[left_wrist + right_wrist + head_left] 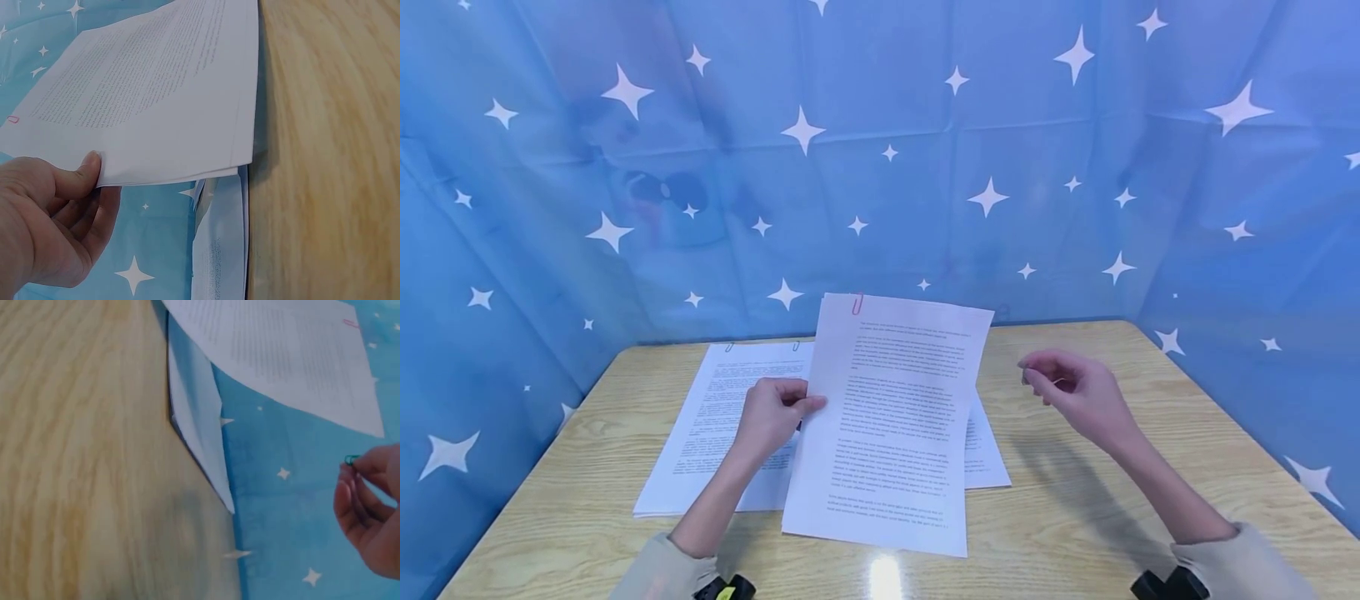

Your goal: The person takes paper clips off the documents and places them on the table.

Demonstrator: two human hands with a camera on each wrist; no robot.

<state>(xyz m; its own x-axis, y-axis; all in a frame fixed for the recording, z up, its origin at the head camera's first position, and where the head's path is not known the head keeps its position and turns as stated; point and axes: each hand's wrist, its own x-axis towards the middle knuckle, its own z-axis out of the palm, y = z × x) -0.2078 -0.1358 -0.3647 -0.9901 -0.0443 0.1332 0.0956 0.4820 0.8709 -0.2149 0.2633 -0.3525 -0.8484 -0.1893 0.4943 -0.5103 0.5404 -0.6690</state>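
Observation:
My left hand (772, 414) pinches the left edge of a few printed sheets (895, 425), thumb on the front, and holds them tilted up above the table. A red paper clip (857, 304) sits on their top edge near the left corner. In the left wrist view the thumb (87, 172) presses on the sheets' edge, with the fingers curled beneath. Off to the right, apart from the paper, my right hand (1078, 396) is raised. Between its thumb and fingertips it pinches a small green paper clip (351, 460), plain in the right wrist view.
Behind the left hand, a printed stack (700, 433) lies on the wooden table (550, 467), with clips (728, 347) at its top edge. Another sheet (988, 450) pokes out at the right, behind the held paper. A blue curtain (880, 175) with white stars hangs at the back and sides.

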